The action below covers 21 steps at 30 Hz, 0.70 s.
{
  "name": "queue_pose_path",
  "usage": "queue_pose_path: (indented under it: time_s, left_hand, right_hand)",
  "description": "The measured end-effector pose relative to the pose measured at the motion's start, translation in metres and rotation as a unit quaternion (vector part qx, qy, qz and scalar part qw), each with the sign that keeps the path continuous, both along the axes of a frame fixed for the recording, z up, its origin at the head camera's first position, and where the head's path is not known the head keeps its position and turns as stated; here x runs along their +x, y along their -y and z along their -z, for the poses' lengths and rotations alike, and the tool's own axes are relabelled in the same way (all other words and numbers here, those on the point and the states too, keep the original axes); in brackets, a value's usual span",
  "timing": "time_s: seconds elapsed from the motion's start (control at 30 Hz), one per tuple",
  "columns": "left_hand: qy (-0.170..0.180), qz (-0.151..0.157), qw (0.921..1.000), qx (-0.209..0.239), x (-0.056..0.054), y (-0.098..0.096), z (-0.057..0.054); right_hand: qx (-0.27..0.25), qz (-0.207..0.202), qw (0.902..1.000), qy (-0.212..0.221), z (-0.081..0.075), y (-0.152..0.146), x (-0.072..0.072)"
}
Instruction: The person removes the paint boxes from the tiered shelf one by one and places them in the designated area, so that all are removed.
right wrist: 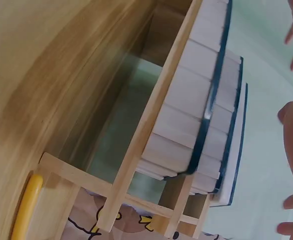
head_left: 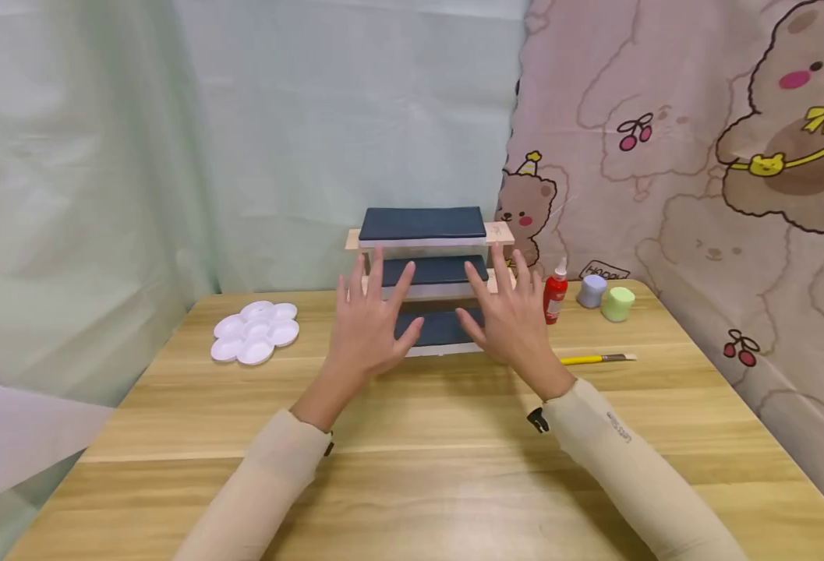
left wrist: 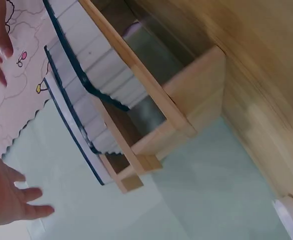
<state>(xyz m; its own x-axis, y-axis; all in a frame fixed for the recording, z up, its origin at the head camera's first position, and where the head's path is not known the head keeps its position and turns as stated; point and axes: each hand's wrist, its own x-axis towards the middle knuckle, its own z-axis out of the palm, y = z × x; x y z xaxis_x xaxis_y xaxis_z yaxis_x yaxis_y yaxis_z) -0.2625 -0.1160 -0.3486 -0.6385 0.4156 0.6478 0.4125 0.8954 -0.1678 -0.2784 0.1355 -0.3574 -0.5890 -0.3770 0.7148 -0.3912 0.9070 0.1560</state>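
Observation:
A three-tier wooden rack (head_left: 501, 233) stands at the back of the table. On its tiers lie white boxes with dark blue tops; the top box (head_left: 422, 224), middle box (head_left: 434, 270) and bottom box (head_left: 440, 329) are stepped toward me. The wrist views show their white undersides (left wrist: 94, 47) divided into segments. My left hand (head_left: 366, 323) is raised before the rack's left side, fingers spread. The right hand (head_left: 510, 319) mirrors it on the right side. Both hold nothing and appear apart from the boxes in the wrist views. They partly hide the lower tiers.
A white flower-shaped palette (head_left: 256, 333) lies left of the rack. To the right are a red bottle (head_left: 555, 294) with a pointed cap, a purple jar (head_left: 592, 291), a green jar (head_left: 618, 305) and a yellow-handled brush (head_left: 597, 359). Curtains hang behind the wooden table (head_left: 440, 467).

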Motion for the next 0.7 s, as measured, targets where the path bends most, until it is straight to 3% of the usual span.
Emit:
queue_pose_path:
  time_s: [0.13,0.2,0.37,0.47,0.6,0.7]
  left_hand:
    - [0.022,0.013,0.9994,0.024,0.007,0.014,0.001]
    - [0.036,0.035,0.9973,0.054,0.008,0.021,0.001]
    - [0.038,0.099,0.9861,0.128,0.004,0.040,0.004]
    - [0.048,0.107,0.9816,0.150,0.006,0.054,0.007]
    - [0.128,0.092,0.9727,0.170,0.008,0.070,0.016]
    - [0.214,0.085,0.9552,0.185,0.006,0.080,0.025]
  right_hand:
    - [-0.024,0.006,0.9976,0.064,-0.002,-0.004,0.008]
    - [-0.043,0.008,0.9936,0.104,-0.004,-0.007,0.012]
    - [-0.076,0.002,0.9812,0.178,-0.006,-0.016,0.013]
    - [-0.088,-0.015,0.9735,0.211,-0.005,-0.019,0.015]
    - [-0.107,-0.051,0.9592,0.257,-0.002,-0.025,0.016]
    - [-0.118,-0.078,0.9448,0.295,0.002,-0.030,0.015]
